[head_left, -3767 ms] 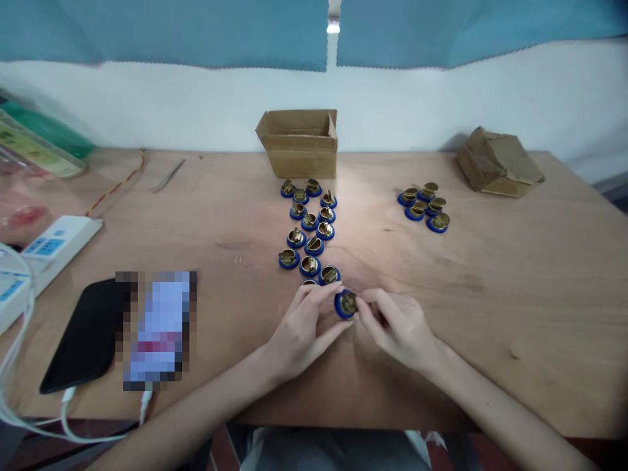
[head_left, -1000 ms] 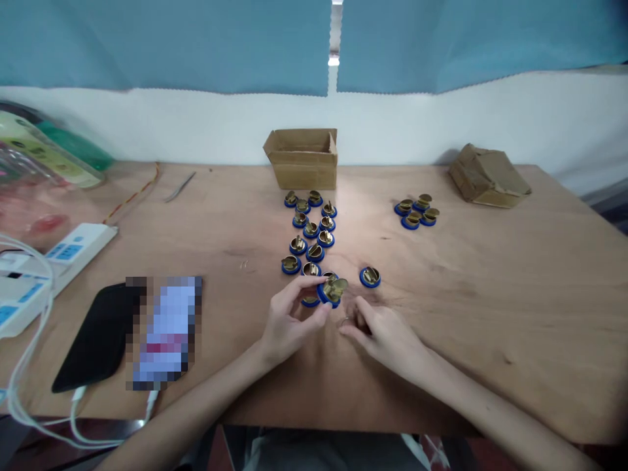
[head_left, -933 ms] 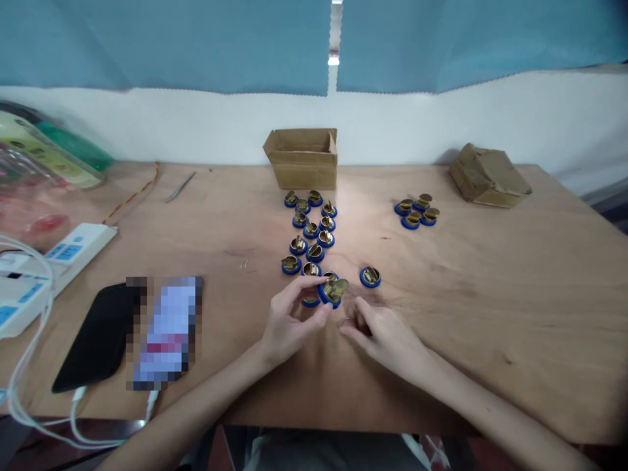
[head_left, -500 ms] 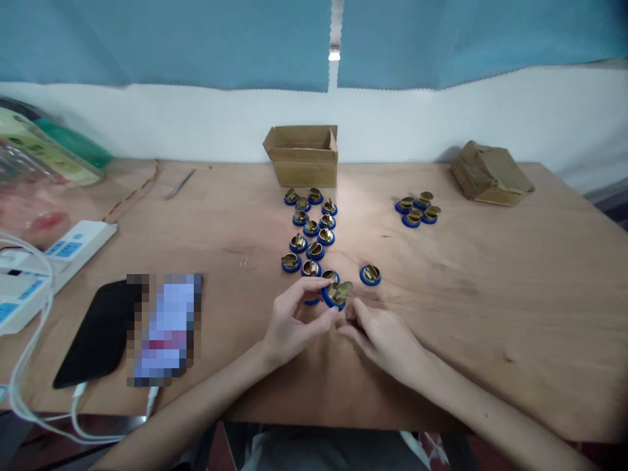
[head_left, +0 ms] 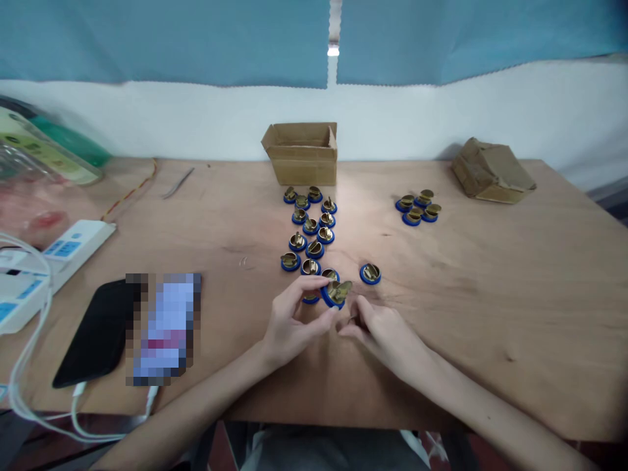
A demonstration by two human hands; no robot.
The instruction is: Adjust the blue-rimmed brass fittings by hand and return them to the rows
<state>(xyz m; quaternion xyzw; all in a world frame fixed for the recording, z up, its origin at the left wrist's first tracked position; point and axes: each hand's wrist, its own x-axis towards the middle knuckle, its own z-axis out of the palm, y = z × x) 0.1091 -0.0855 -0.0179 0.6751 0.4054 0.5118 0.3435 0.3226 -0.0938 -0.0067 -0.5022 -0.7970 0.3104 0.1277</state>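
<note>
The table [head_left: 490,294] is made of wood, smooth and brownish, in which darker grain lines and a small knot can be seen. At its far edge an open box [head_left: 304,167] of brown cardboard with flat walls is placed, and farther right a crumpled carton [head_left: 493,173] with dented sides. Before the open box a loose column of pieces [head_left: 311,226] is laid out, round, with blue bases and shiny brass-coloured tops. Compared with 3.8 seconds ago, the small group [head_left: 412,216] at right is reduced from five pieces to four, and a single piece [head_left: 370,273] is now found beyond the right hand [head_left: 387,333]. The held piece [head_left: 334,294] is grasped by its rim between thumb and finger of the left hand [head_left: 294,320], near the column's near end; its blue base is tilted, and a flat golden disc is raised from it. The right hand is curled just beside; whether something is pinched there cannot be told.
</note>
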